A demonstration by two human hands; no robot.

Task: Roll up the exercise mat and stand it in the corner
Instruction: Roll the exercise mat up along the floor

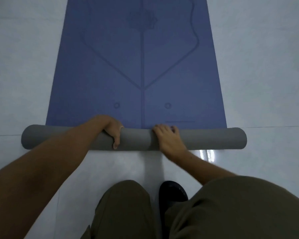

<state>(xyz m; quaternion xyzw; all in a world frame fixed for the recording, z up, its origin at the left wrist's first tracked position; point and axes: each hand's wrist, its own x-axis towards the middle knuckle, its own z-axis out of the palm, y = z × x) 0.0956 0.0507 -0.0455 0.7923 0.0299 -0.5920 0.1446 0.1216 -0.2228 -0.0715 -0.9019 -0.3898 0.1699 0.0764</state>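
Observation:
A blue exercise mat [140,66] with printed alignment lines lies flat on the floor, stretching away from me. Its near end is wound into a grey roll [214,139] lying crosswise in front of my knees. My left hand [113,131] curls over the top of the roll left of its middle, thumb on the near side. My right hand [167,138] rests on the roll just right of the middle, fingers spread over the far side. Both hands press on the roll.
Pale glossy floor tiles [24,75] surround the mat on both sides, with a light reflection [207,154] near the roll's right end. My knees in olive trousers [124,209] and a dark shoe [173,190] are at the bottom. No wall or corner is visible.

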